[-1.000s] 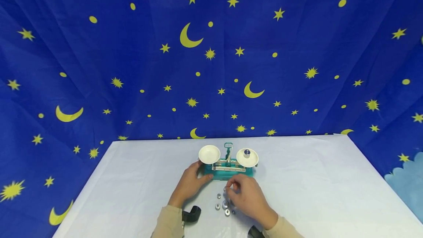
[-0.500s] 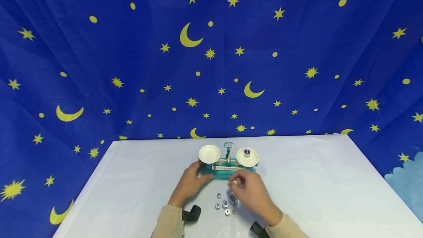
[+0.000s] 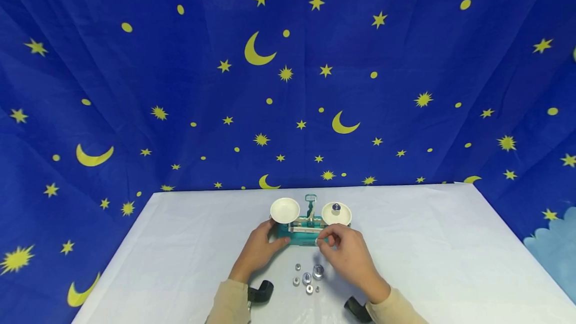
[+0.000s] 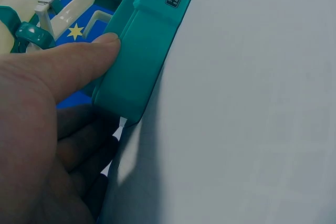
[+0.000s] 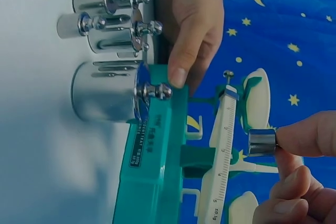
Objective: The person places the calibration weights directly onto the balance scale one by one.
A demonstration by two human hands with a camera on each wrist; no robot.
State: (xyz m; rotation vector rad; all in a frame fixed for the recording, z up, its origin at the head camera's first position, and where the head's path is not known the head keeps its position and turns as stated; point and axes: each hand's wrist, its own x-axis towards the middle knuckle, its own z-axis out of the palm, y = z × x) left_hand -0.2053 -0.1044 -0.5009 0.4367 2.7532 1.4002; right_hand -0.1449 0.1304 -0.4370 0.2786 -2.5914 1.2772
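A green student balance (image 3: 302, 239) with two white pans stands on the table. My left hand (image 3: 258, 253) holds its left end; in the left wrist view the thumb (image 4: 100, 51) lies on the green base (image 4: 139, 61), the other fingers down beside the end. Thumb and index finger of my right hand (image 3: 350, 256) pinch a small metal weight (image 5: 261, 142) by its knob, in front of the base's right part. On the right pan (image 3: 343, 218) sits a knobbed metal weight (image 3: 336, 208), while the left pan (image 3: 285, 210) holds nothing.
Several metal weights of differing size stand in front of the balance, the largest (image 3: 318, 271) nearest my right hand. Black wrist mounts (image 3: 262, 292) sit at both wrists. A blue star-and-moon cloth (image 3: 310, 94) hangs behind the white table (image 3: 198, 234).
My right hand has moved up and to the right with the pinched weight, from the loose weights toward the right pan, uncovering the largest one. The left hand stays put.
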